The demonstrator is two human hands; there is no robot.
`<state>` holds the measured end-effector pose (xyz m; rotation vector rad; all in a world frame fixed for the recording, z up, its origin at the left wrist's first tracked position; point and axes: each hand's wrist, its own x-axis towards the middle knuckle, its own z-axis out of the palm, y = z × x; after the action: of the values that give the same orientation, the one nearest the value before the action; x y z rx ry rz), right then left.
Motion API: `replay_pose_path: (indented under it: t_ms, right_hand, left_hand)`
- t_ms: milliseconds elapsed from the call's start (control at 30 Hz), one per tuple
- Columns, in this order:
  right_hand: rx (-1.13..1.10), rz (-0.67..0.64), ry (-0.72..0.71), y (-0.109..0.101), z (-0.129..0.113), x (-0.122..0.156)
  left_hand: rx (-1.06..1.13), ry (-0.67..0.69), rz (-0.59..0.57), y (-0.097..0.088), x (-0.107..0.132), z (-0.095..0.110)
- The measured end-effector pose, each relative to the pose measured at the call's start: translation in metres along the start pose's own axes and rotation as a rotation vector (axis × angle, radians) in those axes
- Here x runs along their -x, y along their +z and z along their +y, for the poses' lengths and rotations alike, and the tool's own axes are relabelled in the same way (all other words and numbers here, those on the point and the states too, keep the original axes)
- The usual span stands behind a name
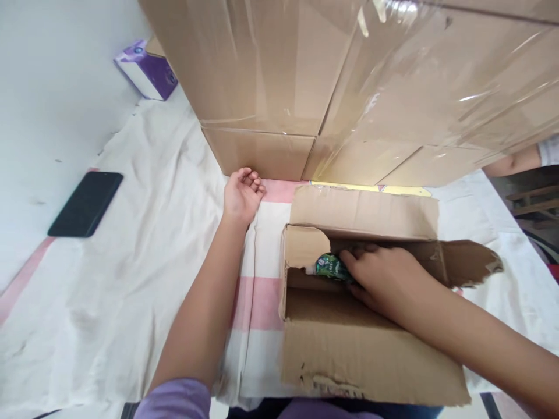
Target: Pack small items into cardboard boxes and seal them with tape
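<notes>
My right hand (384, 276) reaches into an open cardboard box (375, 361) with its flaps folded out. Its fingers are closed round a green printed tube (331, 266), which has a pale end pointing left. Part of the tube is hidden by the hand, and the fingertips are out of sight. My left hand (243, 195) rests palm up on the cloth, fingers loosely bent and holding nothing. It lies beside the foot of a tall cardboard partition (262, 154), to the left of the box.
A black phone (86, 203) lies on the white and pink cloth (144, 291) at the left. Behind it, a purple and white carton (151, 73) stands by the wall. Another person's arm (513, 163) shows past the partition at the right.
</notes>
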<state>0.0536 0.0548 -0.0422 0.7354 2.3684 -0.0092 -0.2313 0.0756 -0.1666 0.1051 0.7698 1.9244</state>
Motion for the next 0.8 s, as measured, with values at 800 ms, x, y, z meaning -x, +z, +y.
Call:
replay_pose_path:
  t_ms: [800]
  right_hand:
    - [-1.121, 1.442, 0.196, 0.075, 0.039, 0.084]
  left_hand:
    - [-0.947, 0.149, -0.293, 0.034, 0.09, 0.014]
